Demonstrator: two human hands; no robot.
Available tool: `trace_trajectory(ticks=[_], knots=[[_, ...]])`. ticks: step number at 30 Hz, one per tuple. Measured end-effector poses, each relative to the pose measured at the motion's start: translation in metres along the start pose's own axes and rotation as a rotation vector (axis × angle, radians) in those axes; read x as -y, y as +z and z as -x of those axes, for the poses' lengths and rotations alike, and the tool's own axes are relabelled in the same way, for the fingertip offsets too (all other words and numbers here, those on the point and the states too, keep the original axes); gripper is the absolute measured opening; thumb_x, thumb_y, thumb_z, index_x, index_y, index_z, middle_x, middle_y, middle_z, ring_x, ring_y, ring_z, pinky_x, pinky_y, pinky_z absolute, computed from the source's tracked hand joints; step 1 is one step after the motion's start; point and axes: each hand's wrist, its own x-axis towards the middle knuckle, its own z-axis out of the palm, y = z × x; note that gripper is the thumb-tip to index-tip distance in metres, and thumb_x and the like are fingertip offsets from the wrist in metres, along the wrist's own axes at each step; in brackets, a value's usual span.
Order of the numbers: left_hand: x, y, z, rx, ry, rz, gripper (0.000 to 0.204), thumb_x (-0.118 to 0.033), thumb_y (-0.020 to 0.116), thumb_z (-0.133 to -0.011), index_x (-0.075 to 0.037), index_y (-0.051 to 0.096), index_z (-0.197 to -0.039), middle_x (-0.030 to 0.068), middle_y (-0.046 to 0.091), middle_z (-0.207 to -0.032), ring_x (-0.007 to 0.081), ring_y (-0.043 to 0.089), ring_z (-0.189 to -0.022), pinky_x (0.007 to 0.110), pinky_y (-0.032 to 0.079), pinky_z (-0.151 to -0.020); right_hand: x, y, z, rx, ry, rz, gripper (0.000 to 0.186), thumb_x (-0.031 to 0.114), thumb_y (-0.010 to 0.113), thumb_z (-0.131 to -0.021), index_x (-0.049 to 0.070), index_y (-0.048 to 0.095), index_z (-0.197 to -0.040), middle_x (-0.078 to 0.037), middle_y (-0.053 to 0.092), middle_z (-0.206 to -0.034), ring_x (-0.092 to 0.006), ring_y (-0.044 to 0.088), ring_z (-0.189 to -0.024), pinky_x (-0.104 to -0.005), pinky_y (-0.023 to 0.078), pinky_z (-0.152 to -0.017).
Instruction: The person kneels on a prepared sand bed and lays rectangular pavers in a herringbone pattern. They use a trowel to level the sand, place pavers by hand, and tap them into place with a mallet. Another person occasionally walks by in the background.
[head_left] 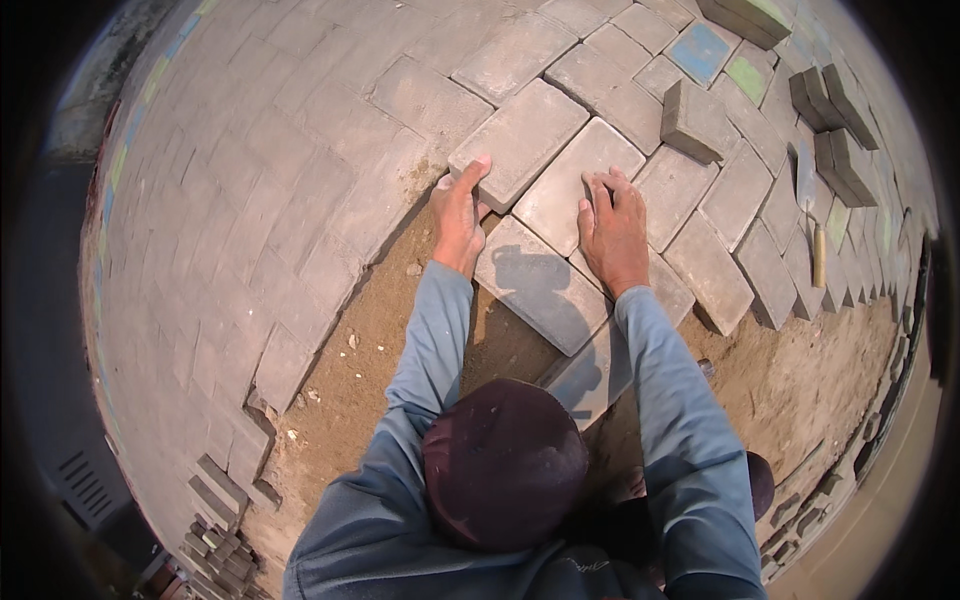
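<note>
My left hand point(460, 222) grips the near left corner of a grey concrete paving block point(522, 140), which sits raised above its neighbours. The thumb is on top and other fingers are partly hidden at its side. My right hand point(612, 228) rests on the adjoining paler paving block point(565, 190), fingers bent and slightly apart, with nothing held in them. Just below, between my wrists, lies another paving block point(540, 285) with a dark shadow across it.
Bare sandy soil point(375, 335) borders the laid paving point(250, 200) on the left. A trowel point(818, 250) with a wooden handle lies at right, near stacked loose blocks point(845, 165). One loose block point(695, 125) stands on the paving. More blocks point(215, 555) are piled lower left.
</note>
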Motion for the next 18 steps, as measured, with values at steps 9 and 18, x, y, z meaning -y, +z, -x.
trace_trajectory(ticks=[9,18], knots=[[0.008,-0.073,0.031,-0.053,0.022,-0.006,0.062,-0.027,0.078,-0.088,0.002,0.047,-0.134,0.0168,0.056,-0.133,0.027,0.058,-0.123,0.046,0.047,-0.107,0.003,0.001,-0.001,0.006,0.021,-0.015,0.037,0.02,0.057,-0.1,0.01,0.059,-0.135,-0.01,0.052,-0.136,-0.0299,0.042,-0.141,-0.0457,0.032,-0.12],[0.007,-0.084,0.047,-0.022,0.016,-0.094,0.078,-0.035,0.082,-0.086,0.007,0.045,-0.141,0.0193,0.056,-0.137,0.0269,0.06,-0.122,0.04,0.052,-0.1,0.001,0.005,0.002,-0.003,0.0,-0.005,0.037,0.019,0.055,-0.1,0.009,0.059,-0.135,-0.011,0.053,-0.135,-0.0309,0.043,-0.14,-0.0464,0.032,-0.119]])
